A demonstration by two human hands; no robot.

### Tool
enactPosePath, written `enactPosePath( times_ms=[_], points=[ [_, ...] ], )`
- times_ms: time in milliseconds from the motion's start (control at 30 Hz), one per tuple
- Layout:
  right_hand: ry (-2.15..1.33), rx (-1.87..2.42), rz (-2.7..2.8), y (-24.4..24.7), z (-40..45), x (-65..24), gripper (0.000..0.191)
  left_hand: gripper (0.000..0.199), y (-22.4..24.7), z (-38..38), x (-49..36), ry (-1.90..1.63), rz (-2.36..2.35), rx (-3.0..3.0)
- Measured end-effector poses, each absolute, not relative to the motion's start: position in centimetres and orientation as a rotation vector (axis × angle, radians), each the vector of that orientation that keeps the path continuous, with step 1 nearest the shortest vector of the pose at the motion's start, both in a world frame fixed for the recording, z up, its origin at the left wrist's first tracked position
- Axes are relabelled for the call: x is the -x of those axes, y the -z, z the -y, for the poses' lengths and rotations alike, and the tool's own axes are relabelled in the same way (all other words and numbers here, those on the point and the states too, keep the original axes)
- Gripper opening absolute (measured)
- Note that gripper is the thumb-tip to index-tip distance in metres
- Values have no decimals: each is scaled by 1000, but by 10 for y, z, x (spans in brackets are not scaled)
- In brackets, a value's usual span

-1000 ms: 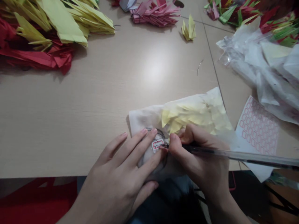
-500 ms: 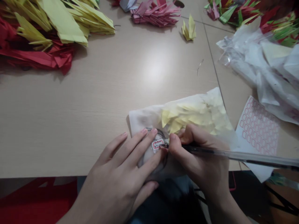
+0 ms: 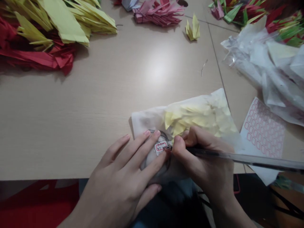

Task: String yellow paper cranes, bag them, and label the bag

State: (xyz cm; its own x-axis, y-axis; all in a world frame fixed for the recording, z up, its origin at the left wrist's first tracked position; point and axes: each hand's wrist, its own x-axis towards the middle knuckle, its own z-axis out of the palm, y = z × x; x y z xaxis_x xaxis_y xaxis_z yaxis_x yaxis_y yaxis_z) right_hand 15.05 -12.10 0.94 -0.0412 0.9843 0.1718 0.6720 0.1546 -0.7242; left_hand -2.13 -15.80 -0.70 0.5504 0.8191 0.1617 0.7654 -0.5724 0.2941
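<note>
A translucent white bag (image 3: 152, 118) with yellow folded paper pieces (image 3: 194, 117) inside lies at the table's front edge. On it is a small red-bordered label (image 3: 161, 147) with dark writing, beside a dark looped cord (image 3: 162, 133). My left hand (image 3: 128, 171) lies on the bag with its fingers spread, fingertips around the label. My right hand (image 3: 204, 161) is closed on a pen (image 3: 237, 157), its tip at the label's right part. The pen's shaft points right.
A sheet of red-outlined labels (image 3: 263, 129) lies right of the bag, below a crumpled plastic bag (image 3: 268, 66). Yellow paper bundles (image 3: 92, 19), red paper (image 3: 47, 60) and pink paper (image 3: 159, 14) lie at the back. A small yellow folded piece (image 3: 193, 29) and thin wire (image 3: 203, 68) are nearer.
The pen tip has shifted very slightly on the label. Both hands otherwise keep the same places.
</note>
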Motion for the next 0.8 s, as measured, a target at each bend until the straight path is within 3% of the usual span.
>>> enactPosePath(
  times_ms=[800],
  points=[
    [-538,1601,1769,-8,122,-151,33,49,7,159,21,-429,-1354,-2560]
  ],
)
